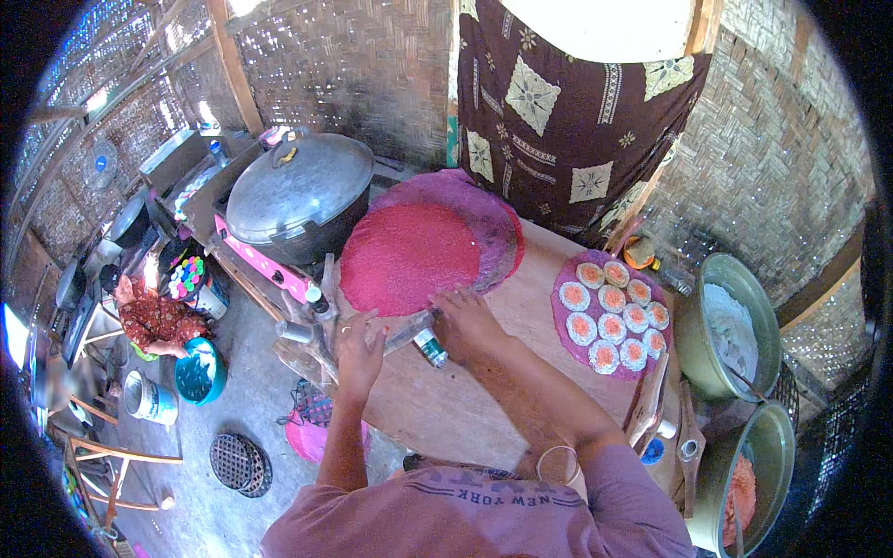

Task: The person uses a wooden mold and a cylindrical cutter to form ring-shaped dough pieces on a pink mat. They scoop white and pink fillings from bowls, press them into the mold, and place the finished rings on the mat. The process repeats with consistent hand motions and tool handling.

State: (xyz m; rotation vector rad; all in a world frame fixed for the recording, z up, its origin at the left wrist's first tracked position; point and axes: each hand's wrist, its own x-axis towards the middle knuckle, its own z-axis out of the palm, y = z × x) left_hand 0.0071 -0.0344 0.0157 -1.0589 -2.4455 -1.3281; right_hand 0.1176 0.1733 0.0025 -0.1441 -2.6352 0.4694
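Cookware is crowding the head view's left side, where a large dark pot with a domed grey metal lid (299, 191) is standing just beside the brown wooden table (419, 400). Another person in a red patterned top (163, 312) is working near a round teal bucket (219, 384). Rightward, round white-and-orange cakes (611, 327) are lying on a round pink sheet (578, 352), near two olive-green tubs (691, 346). A small silvery can (430, 347) is lying between the hands.

A flat, round, finely speckled red sheet (409, 260) is resting on the table, partly covering a purple-pink sheet (498, 228). The left hand (361, 342) and right hand (465, 324) are reaching its near edge, fingers extended; whether they are pinching it cannot be told.
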